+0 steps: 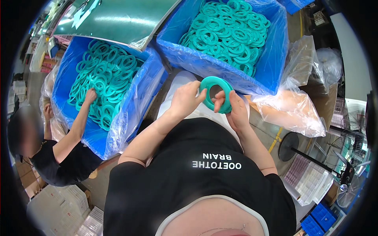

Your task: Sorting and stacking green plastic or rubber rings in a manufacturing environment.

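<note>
Left hand and right hand pinch one teal ring by opposite edges, likely turning it for a look. It sits just before the bin, whose plastic liner keeps rings clean.

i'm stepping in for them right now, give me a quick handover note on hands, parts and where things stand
Left hand and right hand: both grip one teal ring, held up over the lap.
Rings: the bin ahead and the left bin are both full of them.
A co-worker's hand reaches into the left bin.
Done: one ring picked up.
Left: both bins look nearly full.
</note>
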